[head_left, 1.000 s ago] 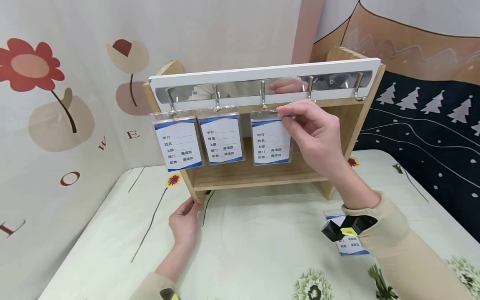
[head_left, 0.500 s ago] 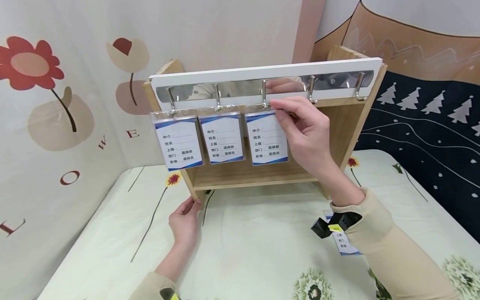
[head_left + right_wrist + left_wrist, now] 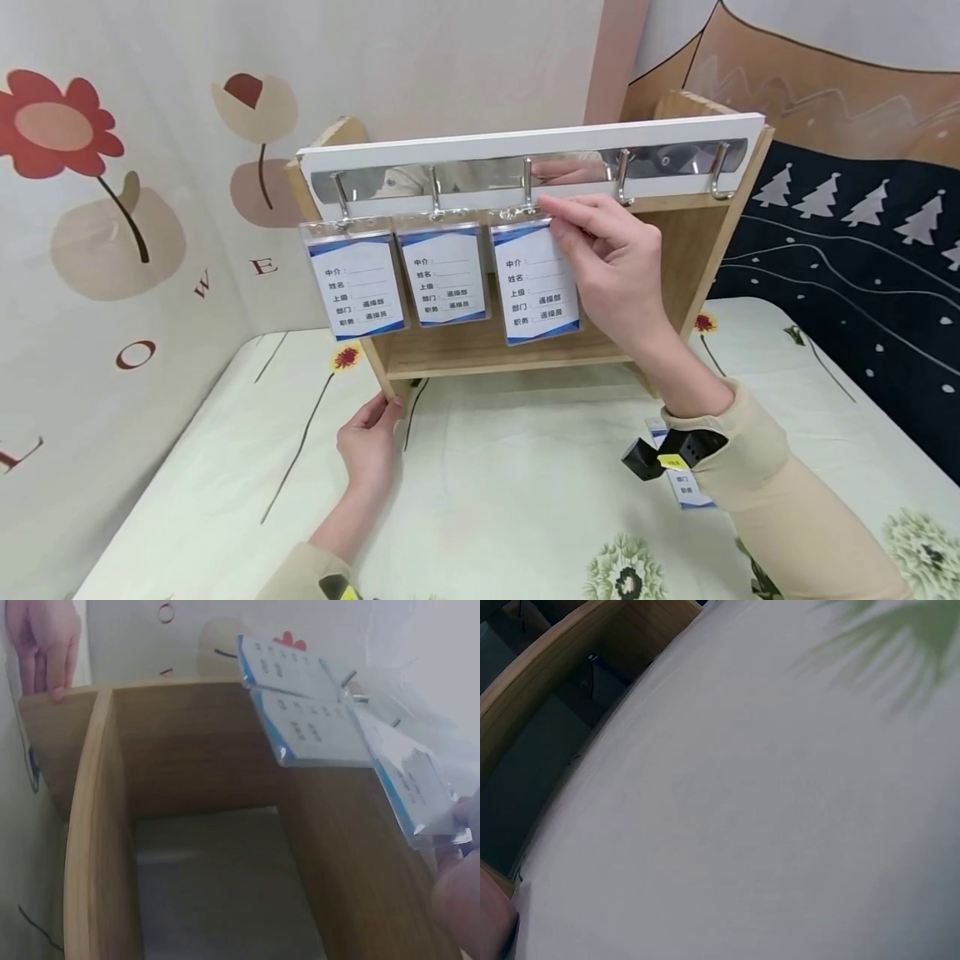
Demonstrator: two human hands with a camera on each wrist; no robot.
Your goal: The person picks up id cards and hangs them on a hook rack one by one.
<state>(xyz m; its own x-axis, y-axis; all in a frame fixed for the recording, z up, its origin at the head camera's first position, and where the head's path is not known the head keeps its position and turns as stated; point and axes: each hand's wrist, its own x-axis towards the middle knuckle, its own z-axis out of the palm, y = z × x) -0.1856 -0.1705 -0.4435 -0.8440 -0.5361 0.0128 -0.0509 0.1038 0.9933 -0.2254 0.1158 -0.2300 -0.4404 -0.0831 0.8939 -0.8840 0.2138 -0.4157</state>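
One pale green, flower-printed cloth point(image 3: 480, 475) lies beneath a light wooden shelf unit point(image 3: 480, 355), which we see the left hand point(image 3: 370, 442) grip at its lower left. The right hand point(image 3: 611, 267) pinches the upper right corner of a clear plastic badge point(image 3: 535, 279) with a blue-edged white card. It lies left of that hand, long axis near upright, a matching badge point(image 3: 444, 271) just beside. Whether the bent silver hook point(image 3: 527, 179) at the pinched one's top threads it, we cannot tell.
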